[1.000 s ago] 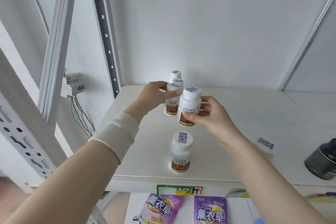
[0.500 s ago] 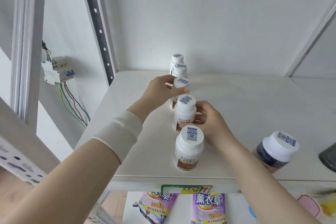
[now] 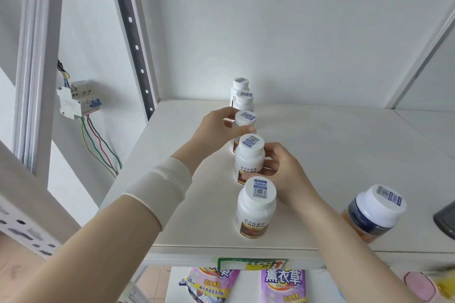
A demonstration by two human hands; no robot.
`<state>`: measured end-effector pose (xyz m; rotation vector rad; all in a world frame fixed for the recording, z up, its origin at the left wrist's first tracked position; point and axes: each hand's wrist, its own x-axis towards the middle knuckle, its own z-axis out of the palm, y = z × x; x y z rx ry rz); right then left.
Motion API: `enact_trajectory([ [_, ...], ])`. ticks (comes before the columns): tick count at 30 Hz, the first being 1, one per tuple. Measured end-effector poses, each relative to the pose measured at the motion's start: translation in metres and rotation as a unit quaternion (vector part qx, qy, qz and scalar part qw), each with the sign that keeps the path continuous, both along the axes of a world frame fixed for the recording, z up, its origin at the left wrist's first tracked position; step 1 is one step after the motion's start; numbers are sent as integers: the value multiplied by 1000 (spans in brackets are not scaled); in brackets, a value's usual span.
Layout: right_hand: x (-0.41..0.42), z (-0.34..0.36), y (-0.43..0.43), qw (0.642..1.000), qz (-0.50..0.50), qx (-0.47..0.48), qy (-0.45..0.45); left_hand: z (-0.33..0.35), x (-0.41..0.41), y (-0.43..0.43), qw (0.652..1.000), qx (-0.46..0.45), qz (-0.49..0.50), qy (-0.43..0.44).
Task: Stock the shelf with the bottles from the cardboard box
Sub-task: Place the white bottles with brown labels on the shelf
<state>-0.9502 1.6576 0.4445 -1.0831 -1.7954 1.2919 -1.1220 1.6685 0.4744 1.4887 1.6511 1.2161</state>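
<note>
Row of five white bottles (image 3: pixel 256 209) on the white shelf (image 3: pixel 332 155), QR stickers (image 3: pixel 260 187) on top. Left hand (image 3: pixel 216 128) curls round the middle bottle (image 3: pixel 245 119); right hand (image 3: pixel 283 172) grips the next bottle forward (image 3: pixel 248 157). Purple packets (image 3: pixel 283 283) below read 薰衣草.

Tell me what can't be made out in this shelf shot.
Cardboard box: outside the head view.
Label of the middle bottle: head view, mostly behind the left hand and the bottle in front.
Dark object: head view, cut by the right edge.
Price tag print: head view, too small.
</note>
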Motion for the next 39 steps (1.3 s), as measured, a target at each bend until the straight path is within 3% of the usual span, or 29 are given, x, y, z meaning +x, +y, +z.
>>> enact_trajectory([
  [11,0,8,-2,1000,1,-23,-14,2,3,-1,1000,-15,-6,18],
  [16,17,40,-17,997,13,-22,-68,31,5,-21,994,-30,27,105],
  [19,28,71,-31,995,8,13,-103,63,3,-47,977,-22,61,204],
  [22,34,104,-49,986,7,83,-141,93,5,-87,937,-28,92,337],
  [26,38,129,-83,952,30,207,-224,118,18,-155,829,-81,139,536],
  [29,36,130,-117,908,46,294,-295,120,30,-205,755,-103,153,630],
  [32,31,122,-161,867,70,350,-348,111,39,-256,704,-129,155,681],
  [39,-20,83,-259,785,151,443,-405,70,12,-375,658,-232,179,694],
])
